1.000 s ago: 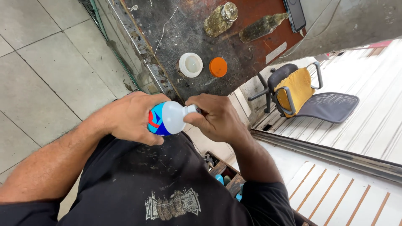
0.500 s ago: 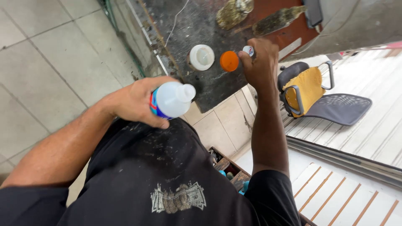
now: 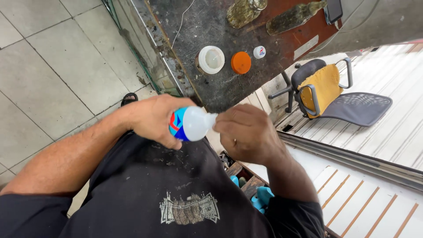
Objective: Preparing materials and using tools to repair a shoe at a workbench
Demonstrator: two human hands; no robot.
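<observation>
White plastic bottle (image 3: 190, 124) with a blue and red label sits sideways in the left hand (image 3: 154, 119), gripped round the body, held out in front of the chest. Right hand (image 3: 247, 134) is pinched at the neck end, fingers closed over whatever's there. Small white cap (image 3: 259, 52) already lies on the dark surface (image 3: 198, 26) next to an orange lid (image 3: 241, 62) and a white tub (image 3: 210, 59), so I'd say the bottle's open and the nozzle bit is what's left. Can't see the tip at all, the fingers cover it. Can't tell how full the bottle is either.
</observation>
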